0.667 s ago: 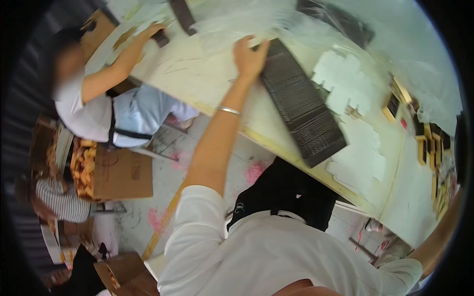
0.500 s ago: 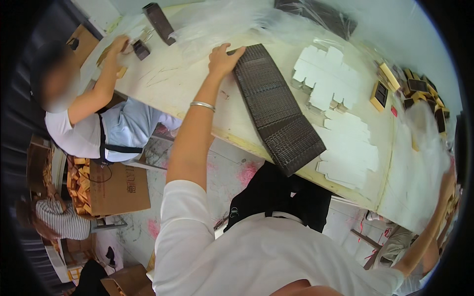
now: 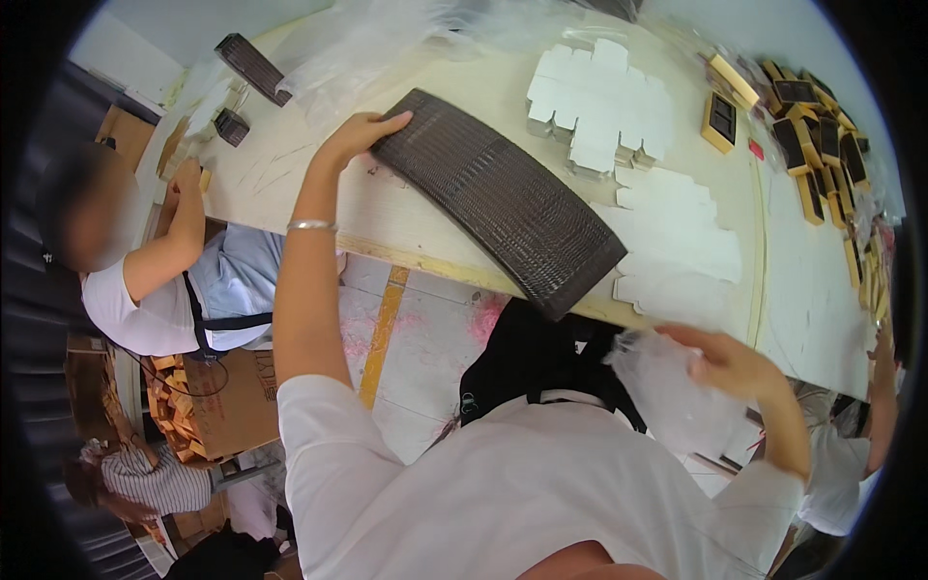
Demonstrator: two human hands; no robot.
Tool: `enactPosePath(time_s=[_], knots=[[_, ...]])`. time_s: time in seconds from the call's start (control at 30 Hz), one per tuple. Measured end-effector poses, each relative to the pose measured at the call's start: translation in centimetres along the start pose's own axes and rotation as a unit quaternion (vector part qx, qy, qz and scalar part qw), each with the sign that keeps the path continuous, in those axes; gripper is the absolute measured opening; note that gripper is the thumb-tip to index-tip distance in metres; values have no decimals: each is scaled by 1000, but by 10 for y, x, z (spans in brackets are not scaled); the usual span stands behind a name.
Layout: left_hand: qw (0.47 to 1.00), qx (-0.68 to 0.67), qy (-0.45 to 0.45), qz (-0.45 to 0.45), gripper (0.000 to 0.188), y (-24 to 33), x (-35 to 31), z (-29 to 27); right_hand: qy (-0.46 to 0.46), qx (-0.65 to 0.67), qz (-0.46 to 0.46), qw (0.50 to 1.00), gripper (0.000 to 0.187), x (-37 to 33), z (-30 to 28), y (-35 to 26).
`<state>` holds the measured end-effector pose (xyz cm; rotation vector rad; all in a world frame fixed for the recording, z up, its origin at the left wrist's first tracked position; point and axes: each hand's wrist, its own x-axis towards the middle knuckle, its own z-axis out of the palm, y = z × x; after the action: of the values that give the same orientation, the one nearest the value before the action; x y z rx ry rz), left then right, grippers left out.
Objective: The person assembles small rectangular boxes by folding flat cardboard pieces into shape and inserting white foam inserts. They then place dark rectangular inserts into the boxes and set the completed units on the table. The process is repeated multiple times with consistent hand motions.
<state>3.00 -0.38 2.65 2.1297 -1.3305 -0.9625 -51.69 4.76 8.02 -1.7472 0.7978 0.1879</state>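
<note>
A long stack of dark, ribbed plastic trays [image 3: 503, 193] lies slanting across the worktable, its near end overhanging the edge close to my body. My left hand [image 3: 358, 138] grips the stack's far left end, with a finger over its top corner. In my right hand [image 3: 730, 362] is a crumpled clear plastic bag [image 3: 667, 401], held low in front of the table edge at my right. Flattened white carton blanks [image 3: 599, 101] lie in overlapping piles to the right of the stack.
Black-and-gold boxes [image 3: 822, 145] are heaped at the right, with one small box [image 3: 719, 122] apart. Clear plastic sheeting [image 3: 387, 48] covers the table's back. A co-worker [image 3: 145, 271] sits at the left beside a carton [image 3: 232, 406] of gold pieces. Another person's arm [image 3: 882, 387] shows far right.
My right hand has come back from the far right, bringing the plastic bag toward my body. The stack's far end has swung left with my left hand, and the view has shifted.
</note>
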Motion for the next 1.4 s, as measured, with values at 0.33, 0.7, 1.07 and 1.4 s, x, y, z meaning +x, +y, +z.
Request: enactPosePath(time_s=[0.33,0.7,1.07,1.4], knots=[[970,-240,23,35,56,-19,-96,40,93,377,130,912,58,107,41,-48],[926,-119,200,296,58,208,-157,-9,120,539,-96,828,35,12,0,-36],[728,223,59,646,39,484,-45,202,298,602,-61,738,50,36,-152,109],[743,228,127,616,41,519,-34,219,381,324,-181,847,32,-70,-120,127]])
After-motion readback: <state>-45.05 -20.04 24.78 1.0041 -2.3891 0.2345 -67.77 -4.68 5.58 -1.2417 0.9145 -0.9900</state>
